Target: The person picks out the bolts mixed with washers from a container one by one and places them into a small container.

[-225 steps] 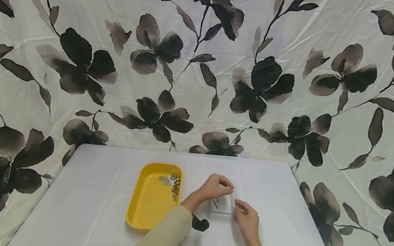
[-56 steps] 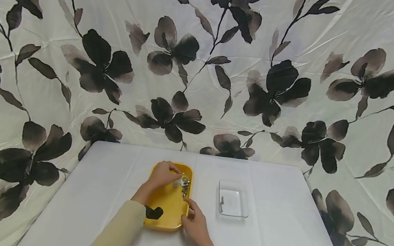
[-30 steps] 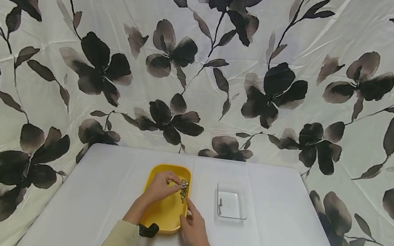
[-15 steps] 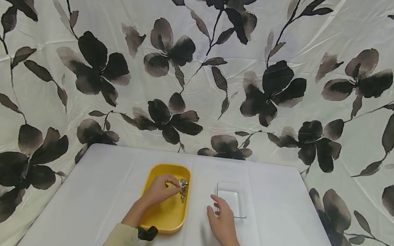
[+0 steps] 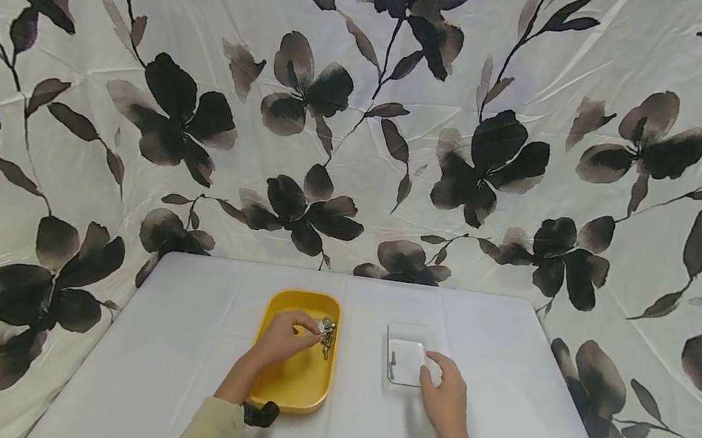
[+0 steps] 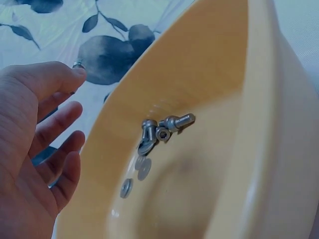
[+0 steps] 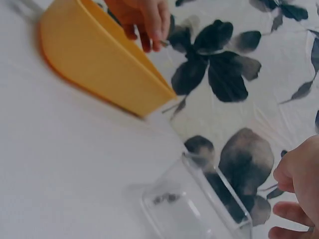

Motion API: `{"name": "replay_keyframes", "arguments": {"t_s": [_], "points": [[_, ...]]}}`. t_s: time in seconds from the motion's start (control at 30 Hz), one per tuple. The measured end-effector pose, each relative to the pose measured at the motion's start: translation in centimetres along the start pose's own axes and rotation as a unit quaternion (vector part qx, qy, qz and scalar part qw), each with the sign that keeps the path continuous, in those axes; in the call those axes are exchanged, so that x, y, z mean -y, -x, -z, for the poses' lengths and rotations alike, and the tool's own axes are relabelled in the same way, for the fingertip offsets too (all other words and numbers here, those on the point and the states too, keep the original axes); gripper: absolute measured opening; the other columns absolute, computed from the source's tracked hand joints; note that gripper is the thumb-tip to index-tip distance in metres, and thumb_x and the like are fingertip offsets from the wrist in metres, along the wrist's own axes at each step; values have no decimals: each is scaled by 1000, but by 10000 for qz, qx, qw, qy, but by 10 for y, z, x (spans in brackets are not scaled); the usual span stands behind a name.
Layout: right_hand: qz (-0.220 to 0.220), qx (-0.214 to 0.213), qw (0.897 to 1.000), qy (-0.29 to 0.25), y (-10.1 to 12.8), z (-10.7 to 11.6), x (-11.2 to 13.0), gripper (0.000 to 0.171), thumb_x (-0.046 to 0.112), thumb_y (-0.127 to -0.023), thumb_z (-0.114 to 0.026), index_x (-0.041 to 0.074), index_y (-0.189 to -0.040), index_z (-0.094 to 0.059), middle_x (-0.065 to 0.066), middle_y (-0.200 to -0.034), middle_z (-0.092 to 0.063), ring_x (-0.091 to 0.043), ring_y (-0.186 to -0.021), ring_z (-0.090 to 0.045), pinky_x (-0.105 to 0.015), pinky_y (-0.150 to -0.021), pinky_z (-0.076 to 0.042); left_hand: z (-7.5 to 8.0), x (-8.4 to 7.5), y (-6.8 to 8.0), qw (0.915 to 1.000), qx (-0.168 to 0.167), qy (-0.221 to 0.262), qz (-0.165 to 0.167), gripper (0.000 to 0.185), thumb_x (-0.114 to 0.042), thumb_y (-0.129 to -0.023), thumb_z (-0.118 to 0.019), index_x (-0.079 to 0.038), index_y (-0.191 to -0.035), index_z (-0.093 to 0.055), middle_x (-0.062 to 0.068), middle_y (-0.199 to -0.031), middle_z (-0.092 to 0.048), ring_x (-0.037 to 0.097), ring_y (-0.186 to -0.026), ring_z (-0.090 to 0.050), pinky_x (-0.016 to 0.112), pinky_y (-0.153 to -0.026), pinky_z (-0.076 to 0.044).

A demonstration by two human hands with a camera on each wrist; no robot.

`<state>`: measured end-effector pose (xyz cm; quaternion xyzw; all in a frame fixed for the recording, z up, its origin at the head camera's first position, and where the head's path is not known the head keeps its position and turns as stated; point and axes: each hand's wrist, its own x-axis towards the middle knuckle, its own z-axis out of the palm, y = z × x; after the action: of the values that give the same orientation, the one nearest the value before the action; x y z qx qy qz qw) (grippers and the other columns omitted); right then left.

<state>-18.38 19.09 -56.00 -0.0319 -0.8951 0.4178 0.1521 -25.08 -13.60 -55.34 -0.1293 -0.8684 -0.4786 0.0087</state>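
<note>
Your left hand (image 5: 286, 337) pinches a screw (image 6: 78, 64) over the tray (image 5: 286, 394); the box (image 5: 407, 363) lies to its right, beside your relaxed right hand (image 5: 445, 402).

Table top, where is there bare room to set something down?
Bare cloth lies left of the yellow tray, right of the clear box, and along the table's far edge. Between tray and box the strip is narrow, with a hand at each.

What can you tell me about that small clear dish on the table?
The clear dish is a shallow rectangular tray of see-through plastic with rounded corners, sitting flat on the white table, right of the yellow tray. One small metal screw lies inside. The right hand rests at its near right corner.
</note>
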Motion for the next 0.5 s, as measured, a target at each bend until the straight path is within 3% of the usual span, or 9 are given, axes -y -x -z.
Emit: {"name": "replay_keyframes", "arguments": {"t_s": [0.27, 0.5], "points": [[-443, -132, 9989, -44, -2, 2, -25, 42, 10, -93, -58, -1, -132, -53, -25, -137, -48, -42, -130, -41, -56, -104, -33, -2, 0, 0, 9999, -112, 24, -80, 6, -18, -83, -77, -23, -81, -74, -10, -93, -66, 15, -94, -60, 42, -81, -50], [-746, -161, 9971, -60, 3, -5, -40, 46, 13, -93, -57, 1, -137, -51, -28, -135, -50, -47, -113, -55, -56, -87, -48, -2, -5, -3, 9996, -155, 184, -151, 3, -17, -83, -78, -17, -84, -75, -9, -90, -66, 18, -91, -60, 44, -82, -48]]}}
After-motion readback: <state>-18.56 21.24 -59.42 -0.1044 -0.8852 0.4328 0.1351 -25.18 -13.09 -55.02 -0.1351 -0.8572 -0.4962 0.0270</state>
